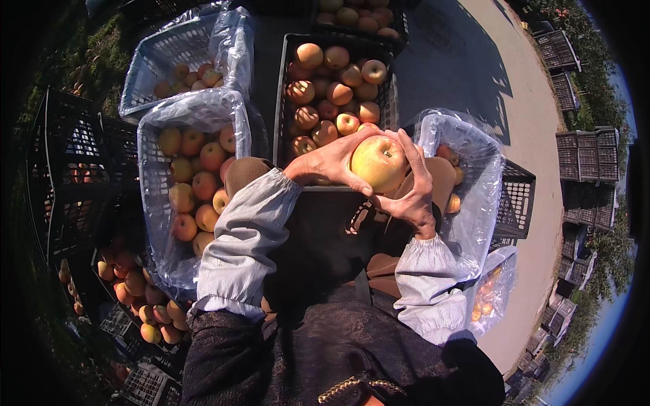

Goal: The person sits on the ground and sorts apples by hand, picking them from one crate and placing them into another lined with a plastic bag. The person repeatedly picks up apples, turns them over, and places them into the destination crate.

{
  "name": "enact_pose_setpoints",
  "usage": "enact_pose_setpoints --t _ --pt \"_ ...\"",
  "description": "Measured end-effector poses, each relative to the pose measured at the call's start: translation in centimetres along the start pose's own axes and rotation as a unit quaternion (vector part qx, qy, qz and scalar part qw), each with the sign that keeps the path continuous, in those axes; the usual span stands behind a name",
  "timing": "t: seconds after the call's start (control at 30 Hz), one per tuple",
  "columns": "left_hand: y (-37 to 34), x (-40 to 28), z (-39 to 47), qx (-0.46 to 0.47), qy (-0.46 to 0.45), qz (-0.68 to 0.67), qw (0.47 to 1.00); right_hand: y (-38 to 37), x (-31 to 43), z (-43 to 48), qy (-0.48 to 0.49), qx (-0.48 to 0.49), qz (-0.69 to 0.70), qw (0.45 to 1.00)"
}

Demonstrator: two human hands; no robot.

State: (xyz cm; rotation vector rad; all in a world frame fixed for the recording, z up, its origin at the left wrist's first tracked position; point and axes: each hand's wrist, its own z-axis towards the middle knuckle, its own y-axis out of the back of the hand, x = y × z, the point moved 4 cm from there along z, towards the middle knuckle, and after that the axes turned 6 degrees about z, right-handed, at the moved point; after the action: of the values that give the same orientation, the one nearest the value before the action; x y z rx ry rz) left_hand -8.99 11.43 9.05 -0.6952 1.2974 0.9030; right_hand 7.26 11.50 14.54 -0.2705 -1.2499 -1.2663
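A yellow-red apple (379,164) is held between both of my hands, its stem end facing up. My left hand (332,161) wraps the apple's left side, with the thumb along its lower edge. On the other side, my right hand (417,190) touches it with the fingertips at the top right and the thumb below. Just beyond the hands is a black plastic crate (279,101) of apples. Plastic-lined crates with apples stand to the left (143,177) and to the right (485,203).
Another lined crate (133,86) with some apples stands at the upper left. Black crates of apples are at the top (406,30) and lower left (96,264). Stacked crates (589,155) line the far side of a paved strip (533,167) on the right.
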Motion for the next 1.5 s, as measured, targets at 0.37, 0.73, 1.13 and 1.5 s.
enact_pose_setpoints --t 0.37,0.73,1.13,1.5 --pt "3.3 -1.7 -21.8 -0.595 -0.04 -0.128 0.792 -5.5 1.3 0.9 -0.05 0.088 0.249 0.963" --pt "12.3 17.9 -35.4 -0.811 0.217 0.125 0.529 -6.6 -4.1 -3.3 -0.231 0.114 0.246 0.935" --pt "19.3 22.9 -28.6 -0.661 0.339 0.444 0.5 -7.9 -5.8 -3.7 -0.307 0.1 0.244 0.914" --pt "18.3 17.9 -28.0 -0.698 0.438 0.319 0.469 -8.1 -7.3 -4.4 -0.334 0.11 0.258 0.9"
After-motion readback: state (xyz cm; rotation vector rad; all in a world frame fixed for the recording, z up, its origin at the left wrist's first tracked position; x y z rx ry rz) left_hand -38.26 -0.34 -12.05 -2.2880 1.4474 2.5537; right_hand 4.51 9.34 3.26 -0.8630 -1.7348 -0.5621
